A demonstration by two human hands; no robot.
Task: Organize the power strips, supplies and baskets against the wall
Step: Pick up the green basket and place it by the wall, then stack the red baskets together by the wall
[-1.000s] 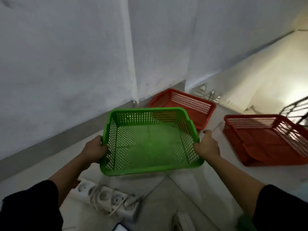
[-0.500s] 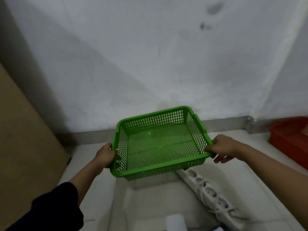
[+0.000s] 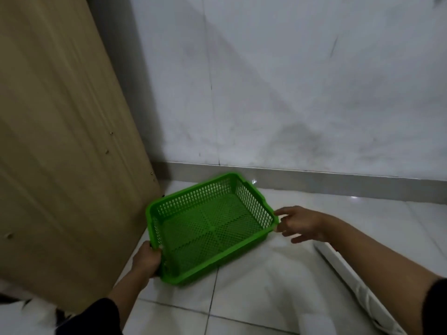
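A green perforated plastic basket [image 3: 208, 226] lies empty on the white tiled floor, near the corner between the wall and a wooden panel. My left hand [image 3: 146, 261] grips the basket's near-left rim. My right hand [image 3: 300, 223] is just off the basket's right corner, fingers spread, fingertips touching or almost touching the rim. A white power strip [image 3: 350, 281] lies on the floor under my right forearm, partly hidden by it.
A tall beige wooden panel [image 3: 60, 146] stands at the left, close to the basket's left side. The white wall [image 3: 290, 81] with a grey skirting strip [image 3: 314, 180] runs behind the basket. A white object [image 3: 314, 325] sits at the bottom edge.
The basket has moved left and down from mid-air onto the floor beside the wooden panel. My right hand has let go of its rim and opened. The red baskets have left the view.
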